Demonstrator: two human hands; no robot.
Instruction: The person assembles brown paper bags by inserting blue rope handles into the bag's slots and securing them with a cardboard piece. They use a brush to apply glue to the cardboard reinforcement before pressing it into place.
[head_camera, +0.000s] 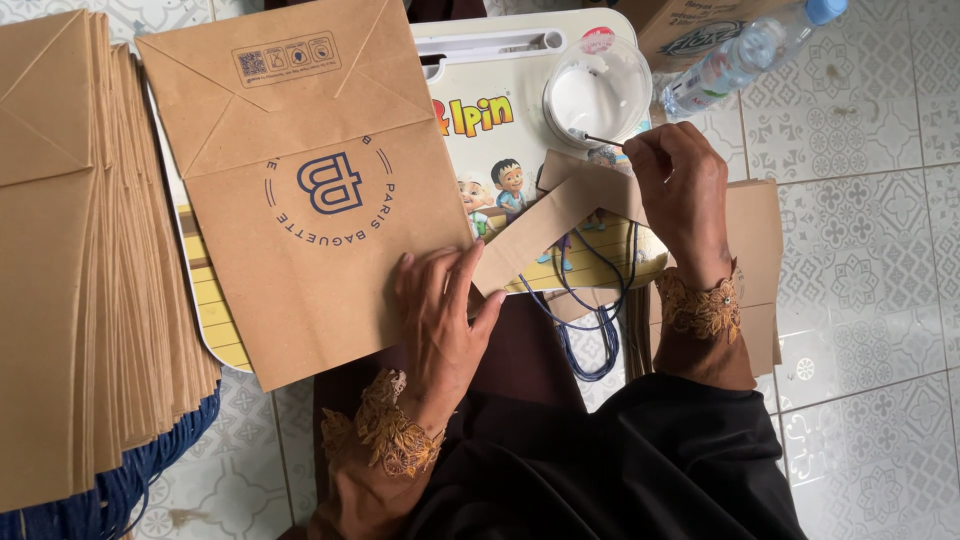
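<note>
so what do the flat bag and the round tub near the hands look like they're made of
The flat bag looks like brown kraft paper: matte, with folded creases and a dark blue printed logo. The round tub seems to be clear, slightly glossy plastic, since a white paste, probably glue, shows through its wall.

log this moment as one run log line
left hand: pressing brown paper bag | right hand: dipping thin stick in glue bowl

Paper bag (300, 200) on lap tray (500, 75), bag stack (70, 250) left
</note>
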